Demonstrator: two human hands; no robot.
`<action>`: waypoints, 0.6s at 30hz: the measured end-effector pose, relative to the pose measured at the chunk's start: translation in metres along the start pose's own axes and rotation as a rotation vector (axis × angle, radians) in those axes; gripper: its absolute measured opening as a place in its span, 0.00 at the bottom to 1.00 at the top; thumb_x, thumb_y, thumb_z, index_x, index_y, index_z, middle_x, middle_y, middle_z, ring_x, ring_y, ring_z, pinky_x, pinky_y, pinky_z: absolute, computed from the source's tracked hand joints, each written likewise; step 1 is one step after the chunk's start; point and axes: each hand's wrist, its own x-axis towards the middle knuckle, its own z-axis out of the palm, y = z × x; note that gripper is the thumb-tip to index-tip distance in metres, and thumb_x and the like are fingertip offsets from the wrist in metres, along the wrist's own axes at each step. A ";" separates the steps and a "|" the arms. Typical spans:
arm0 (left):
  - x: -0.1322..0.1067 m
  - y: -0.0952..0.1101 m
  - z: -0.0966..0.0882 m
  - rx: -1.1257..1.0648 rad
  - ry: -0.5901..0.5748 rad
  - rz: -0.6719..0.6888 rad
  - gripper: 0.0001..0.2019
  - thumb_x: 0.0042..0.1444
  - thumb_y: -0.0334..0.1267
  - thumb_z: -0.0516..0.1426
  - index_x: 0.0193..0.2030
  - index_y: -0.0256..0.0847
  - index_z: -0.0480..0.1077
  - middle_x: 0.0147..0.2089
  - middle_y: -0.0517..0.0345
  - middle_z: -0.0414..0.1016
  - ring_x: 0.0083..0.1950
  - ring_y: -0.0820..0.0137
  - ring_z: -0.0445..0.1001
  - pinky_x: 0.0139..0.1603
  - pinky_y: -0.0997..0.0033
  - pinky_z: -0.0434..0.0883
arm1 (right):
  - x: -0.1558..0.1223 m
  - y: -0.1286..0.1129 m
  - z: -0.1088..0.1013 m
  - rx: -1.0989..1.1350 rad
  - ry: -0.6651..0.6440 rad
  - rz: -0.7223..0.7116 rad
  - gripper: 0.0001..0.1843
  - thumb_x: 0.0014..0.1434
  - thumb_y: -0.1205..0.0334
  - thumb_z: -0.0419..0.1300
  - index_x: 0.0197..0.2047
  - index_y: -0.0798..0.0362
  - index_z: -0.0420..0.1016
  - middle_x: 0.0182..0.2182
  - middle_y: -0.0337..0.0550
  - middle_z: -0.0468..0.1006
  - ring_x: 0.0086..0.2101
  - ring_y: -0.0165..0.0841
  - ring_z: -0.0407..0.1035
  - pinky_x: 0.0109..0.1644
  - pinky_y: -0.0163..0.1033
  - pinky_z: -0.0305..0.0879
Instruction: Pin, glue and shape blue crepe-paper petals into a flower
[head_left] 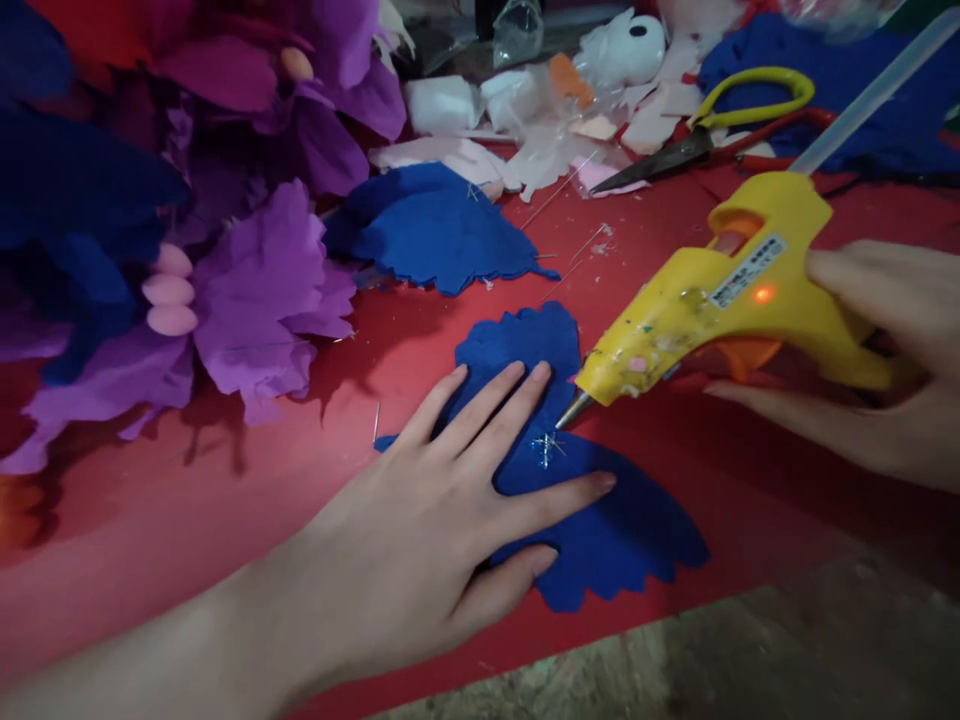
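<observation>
My left hand (442, 500) lies flat with fingers spread on blue felt petals (622, 535) that rest on the red table cover (225, 500). My right hand (877, 370) grips a yellow hot glue gun (742, 290). Its metal nozzle points down at a shiny spot of glue (547, 447) on the blue felt, just beside my left fingers. A small orange light glows on the gun's side, and a clear glue stick (870, 95) sticks out of its back.
Purple and blue fabric flowers (247, 290) with pink centres fill the left side. Another blue felt piece (435, 230) lies behind. Yellow-handled scissors (720, 115), white and pink scraps (525, 120) and blue cloth (840, 70) sit at the back. Bare wood (712, 660) shows at the near edge.
</observation>
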 end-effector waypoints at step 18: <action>0.000 0.000 0.002 0.025 -0.001 0.018 0.21 0.60 0.43 0.44 0.60 0.55 0.52 0.64 0.42 0.52 0.66 0.54 0.42 0.58 0.42 0.51 | 0.000 -0.002 -0.002 0.035 -0.087 -0.026 0.31 0.59 0.42 0.33 0.46 0.56 0.63 0.37 0.44 0.70 0.30 0.26 0.61 0.24 0.36 0.44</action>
